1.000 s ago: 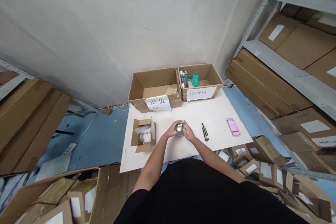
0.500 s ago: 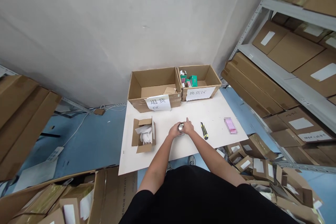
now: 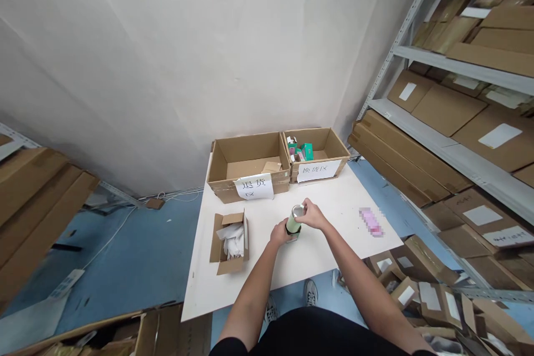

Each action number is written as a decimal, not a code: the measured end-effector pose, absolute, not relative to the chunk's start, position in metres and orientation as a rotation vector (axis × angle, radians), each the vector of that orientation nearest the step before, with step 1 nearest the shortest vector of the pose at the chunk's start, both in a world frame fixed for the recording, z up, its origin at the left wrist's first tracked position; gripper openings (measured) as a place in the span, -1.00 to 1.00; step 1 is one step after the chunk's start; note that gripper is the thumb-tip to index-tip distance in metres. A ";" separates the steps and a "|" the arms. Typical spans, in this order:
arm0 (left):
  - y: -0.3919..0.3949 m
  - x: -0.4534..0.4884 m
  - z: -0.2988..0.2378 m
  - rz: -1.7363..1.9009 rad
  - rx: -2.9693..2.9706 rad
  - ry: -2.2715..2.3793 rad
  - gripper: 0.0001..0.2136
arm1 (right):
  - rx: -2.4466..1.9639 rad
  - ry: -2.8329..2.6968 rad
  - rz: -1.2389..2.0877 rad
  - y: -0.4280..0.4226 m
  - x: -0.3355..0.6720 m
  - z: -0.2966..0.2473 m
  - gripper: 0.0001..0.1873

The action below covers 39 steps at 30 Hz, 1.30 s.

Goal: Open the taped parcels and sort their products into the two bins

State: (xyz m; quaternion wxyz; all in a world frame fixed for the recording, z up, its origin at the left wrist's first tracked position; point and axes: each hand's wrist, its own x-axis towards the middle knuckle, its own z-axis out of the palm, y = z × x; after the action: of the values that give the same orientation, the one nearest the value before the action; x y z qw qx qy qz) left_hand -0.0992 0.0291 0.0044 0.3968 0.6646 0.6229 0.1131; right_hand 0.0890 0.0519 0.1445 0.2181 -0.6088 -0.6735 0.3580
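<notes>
Observed from beside the worktop (image 3: 346, 208): a person's left hand (image 3: 281, 232) has its fingers wrapped around the side of a small dark-rimmed box (image 3: 293, 238), and the right hand (image 3: 314, 216) has its fingers grasping the silver-topped upper end of a pale green cylinder (image 3: 293, 225). The cylinder stands slightly tilted, its lower part inside the box, about midway between the worktop's left and right edges and closer to the near edge. Whether the box touches the surface cannot be determined. Toward the left edge sits an open carton (image 3: 215, 250) containing crumpled white paper (image 3: 234, 243). Along the far edge, side by side, are two larger labelled cartons (image 3: 221, 193), the right one holding small green boxes (image 3: 307, 151). A pink item (image 3: 371, 222), blurred, lies near the right edge.
</notes>
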 end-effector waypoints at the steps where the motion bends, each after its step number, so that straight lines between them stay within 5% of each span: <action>1: 0.029 -0.100 0.012 0.224 1.696 1.604 0.07 | -1.633 -1.841 1.006 0.054 0.093 0.164 -0.51; 5: 0.027 -0.118 0.061 0.307 1.686 1.635 0.43 | -1.474 -1.776 0.959 0.057 0.101 0.226 -0.53; 10: 0.031 -0.131 0.153 0.922 1.461 1.213 -0.05 | -1.449 -1.647 0.887 0.057 0.086 0.252 -0.55; 16: 0.047 -0.094 0.234 1.211 1.510 1.288 -0.15 | -1.212 -1.467 1.102 0.064 0.078 0.237 -0.36; 23: 0.060 -0.099 0.265 1.277 1.245 1.079 0.10 | -0.766 -1.385 1.691 0.055 0.086 0.204 0.32; 27: 0.066 -0.089 0.278 1.312 1.275 1.140 0.24 | -0.869 -1.363 1.452 0.049 0.076 0.204 0.40; 39: 0.083 -0.082 0.289 1.255 1.102 1.078 0.34 | -0.801 -1.368 1.527 0.055 0.085 0.208 0.41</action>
State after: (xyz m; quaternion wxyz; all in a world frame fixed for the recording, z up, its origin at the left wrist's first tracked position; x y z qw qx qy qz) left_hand -0.0823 0.0827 0.2886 0.5455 0.4646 0.4546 0.5291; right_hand 0.0845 0.0552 0.2075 0.4530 -0.3244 -0.5542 0.6184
